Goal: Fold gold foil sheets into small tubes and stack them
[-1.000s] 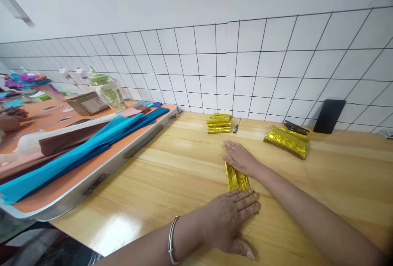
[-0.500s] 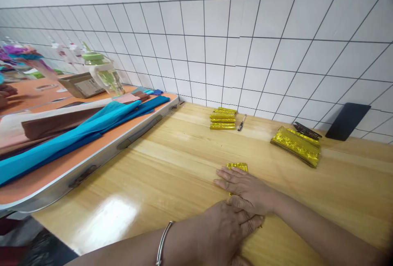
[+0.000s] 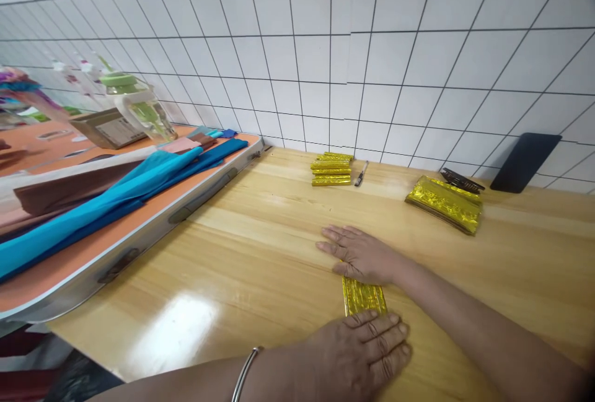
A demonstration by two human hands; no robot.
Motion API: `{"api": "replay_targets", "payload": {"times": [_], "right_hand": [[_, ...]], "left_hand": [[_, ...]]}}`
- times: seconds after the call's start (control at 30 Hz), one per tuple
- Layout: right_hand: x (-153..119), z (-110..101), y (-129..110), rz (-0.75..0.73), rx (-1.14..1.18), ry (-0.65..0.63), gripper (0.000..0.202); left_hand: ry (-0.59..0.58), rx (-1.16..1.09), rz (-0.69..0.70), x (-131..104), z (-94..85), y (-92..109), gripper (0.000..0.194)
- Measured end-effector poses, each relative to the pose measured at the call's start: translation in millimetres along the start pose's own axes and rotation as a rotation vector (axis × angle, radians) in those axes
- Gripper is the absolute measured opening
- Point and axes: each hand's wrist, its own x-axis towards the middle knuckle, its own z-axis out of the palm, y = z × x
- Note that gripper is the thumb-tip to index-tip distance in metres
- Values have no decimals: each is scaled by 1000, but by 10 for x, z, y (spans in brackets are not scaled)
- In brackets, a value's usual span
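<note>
Right hand [image 3: 365, 257] now sits farther up the gold foil [image 3: 363, 298], clear of the left hand [image 3: 360, 352]. I see both palm-down on it, fingers extended, unclenched.

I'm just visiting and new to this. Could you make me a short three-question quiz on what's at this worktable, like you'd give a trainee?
1. Which wrist wears the bracelet, left or right?
2. True or false: the lid on the bottle is red.
3. What do the left hand and the right hand both partly cover? A) brown cloth; B) gold sheet; C) cardboard box.

Key:
1. Left.
2. False; it is green.
3. B.
</note>
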Motion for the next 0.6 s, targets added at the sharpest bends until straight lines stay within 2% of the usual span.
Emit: {"api": "replay_targets", "payload": {"times": [0.07,0.13,0.23,0.33,0.47,0.6], "right_hand": [[-10,15,-2,-9,-8,11,57],[-13,37,2,-13,-17,24,58],[-14,78,15,-16,-35,43,58],[-18,102,27,-32,-50,62,58],[-26,98,36,-39,-50,70,57],[-30,92,47,-46,-44,70,56]], "left_hand": [[-6,-59,6,-15,-47,84,48],[-25,-152,17,-38,-173,158,48],[-72,-314,167,-66,-421,193,50],[41,-314,103,-61,-537,96,56],[6,-170,-8,-23,-369,-98,68],[-60,-111,-79,-1,-187,-153,78]]}}
